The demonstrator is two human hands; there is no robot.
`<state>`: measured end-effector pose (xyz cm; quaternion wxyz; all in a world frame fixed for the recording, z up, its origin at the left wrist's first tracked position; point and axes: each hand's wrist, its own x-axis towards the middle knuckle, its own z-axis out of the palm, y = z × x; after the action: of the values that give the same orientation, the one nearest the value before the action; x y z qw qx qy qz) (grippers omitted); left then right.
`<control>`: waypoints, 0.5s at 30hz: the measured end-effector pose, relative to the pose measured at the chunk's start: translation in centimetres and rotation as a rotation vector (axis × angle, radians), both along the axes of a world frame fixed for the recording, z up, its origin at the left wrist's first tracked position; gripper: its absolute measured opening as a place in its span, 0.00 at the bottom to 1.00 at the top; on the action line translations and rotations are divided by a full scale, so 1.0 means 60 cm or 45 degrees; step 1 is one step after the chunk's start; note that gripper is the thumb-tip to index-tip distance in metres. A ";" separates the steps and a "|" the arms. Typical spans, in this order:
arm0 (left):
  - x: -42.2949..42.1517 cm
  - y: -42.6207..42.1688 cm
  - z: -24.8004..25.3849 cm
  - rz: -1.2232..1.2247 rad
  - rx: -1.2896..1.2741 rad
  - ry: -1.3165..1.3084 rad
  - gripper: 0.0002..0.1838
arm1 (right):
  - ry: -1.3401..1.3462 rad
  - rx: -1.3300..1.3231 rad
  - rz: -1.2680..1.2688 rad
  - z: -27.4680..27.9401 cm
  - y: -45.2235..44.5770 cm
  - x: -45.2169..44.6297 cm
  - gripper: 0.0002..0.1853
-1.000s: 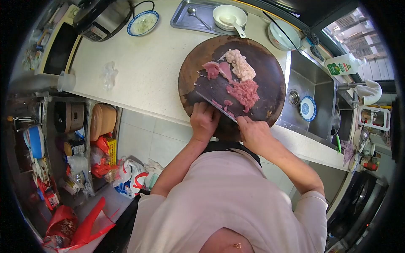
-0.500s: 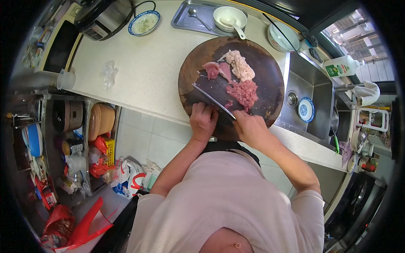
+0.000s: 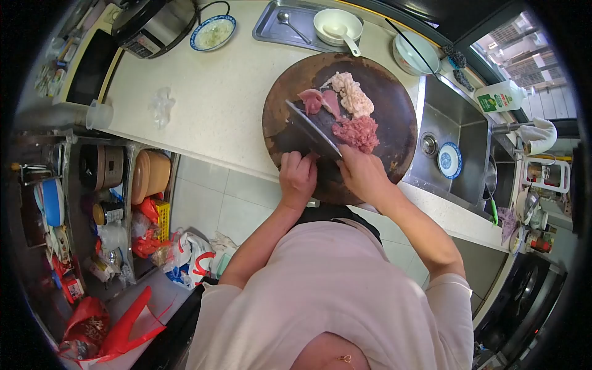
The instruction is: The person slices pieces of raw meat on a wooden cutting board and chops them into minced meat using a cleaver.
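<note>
My right hand (image 3: pixel 362 172) grips a cleaver (image 3: pixel 312 129), its handle hidden in the fist. The blade slants up and left across a round wooden chopping board (image 3: pixel 394 105). Close to the board's near left edge, my left hand (image 3: pixel 298 179) is closed with bent fingers, beside the blade. A reddish bit of meat (image 3: pixel 313 156) shows at its fingertips, mostly hidden. Beyond the blade lie slices of pink meat (image 3: pixel 311 100), a pale minced heap (image 3: pixel 351 95) and a redder heap of minced meat (image 3: pixel 357 134).
Behind the board, a metal tray (image 3: pixel 268 28) carries a spoon and a white bowl (image 3: pixel 336 24) with a ladle. A blue-rimmed dish (image 3: pixel 213 32) stands near a cooker (image 3: pixel 151 28). The sink (image 3: pixel 459 117) at right holds a small blue-patterned dish (image 3: pixel 449 160).
The cleaver has tilted and lifted, showing more of its blade face. My right hand has shifted slightly up and left; my left hand has barely moved at the board's edge.
</note>
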<state>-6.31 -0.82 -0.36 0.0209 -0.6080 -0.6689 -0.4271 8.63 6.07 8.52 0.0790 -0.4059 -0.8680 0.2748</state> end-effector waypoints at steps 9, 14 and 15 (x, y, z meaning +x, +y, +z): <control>-0.004 -0.002 -0.003 0.030 -0.046 -0.043 0.05 | -0.235 -0.021 0.198 0.021 -0.037 0.041 0.10; -0.003 0.006 -0.004 0.055 -0.102 -0.046 0.05 | -0.153 0.078 0.219 0.000 -0.012 -0.018 0.15; -0.002 0.008 -0.005 0.060 -0.102 -0.046 0.05 | -0.098 0.106 0.196 -0.007 -0.005 -0.036 0.16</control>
<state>-6.44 -0.35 -0.65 -0.0055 -0.5848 -0.6999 -0.4101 6.48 5.75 8.09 0.0411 -0.3445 -0.9098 0.2280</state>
